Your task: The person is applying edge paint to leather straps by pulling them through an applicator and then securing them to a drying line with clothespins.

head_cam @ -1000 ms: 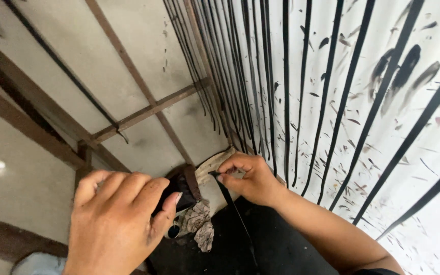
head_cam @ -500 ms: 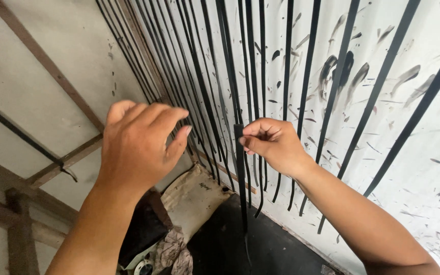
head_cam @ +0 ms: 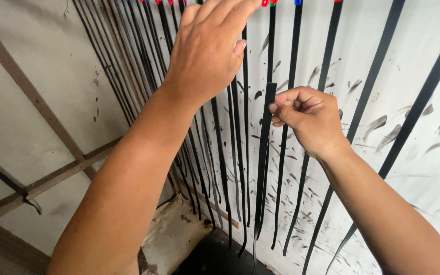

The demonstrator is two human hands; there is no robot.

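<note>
From the head view, our right hand (head_cam: 309,119) pinches the top end of a black strip (head_cam: 265,153), fingers (head_cam: 287,97) clenched around it, so the strip hangs straight down in front of the wall (head_cam: 423,168). Our left hand (head_cam: 207,48) reaches up among the other hanging strips (head_cam: 220,163), fingers released and extended, holding nothing. Coloured clips (head_cam: 266,2) hold the strips at the top edge. A wooden frame (head_cam: 42,109) crosses the left wall.
</note>
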